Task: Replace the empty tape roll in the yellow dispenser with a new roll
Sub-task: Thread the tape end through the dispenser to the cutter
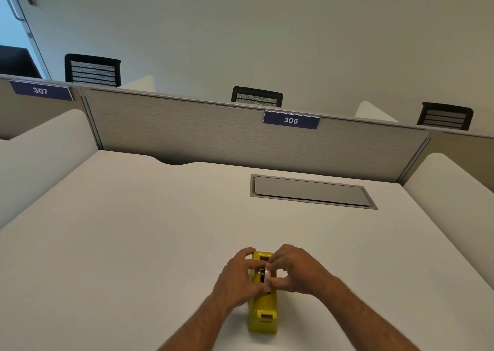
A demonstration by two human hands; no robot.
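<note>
A yellow tape dispenser [263,309] stands on the white desk [133,243] near its front edge, lengthwise away from me. A tape roll [264,275] with a white rim and dark core sits upright in the dispenser's slot. My left hand [238,278] wraps the dispenser's left side, thumb and fingers touching the roll. My right hand [294,269] pinches the roll from the right with its fingertips. Most of the roll is hidden behind my fingers. I cannot tell whether the roll carries tape.
A grey cable hatch [310,191] is set flush in the desk at the back right. A fabric partition [213,134] with a "306" label closes the far edge. White side dividers [454,198] flank the desk. Black chairs stand beyond the partition.
</note>
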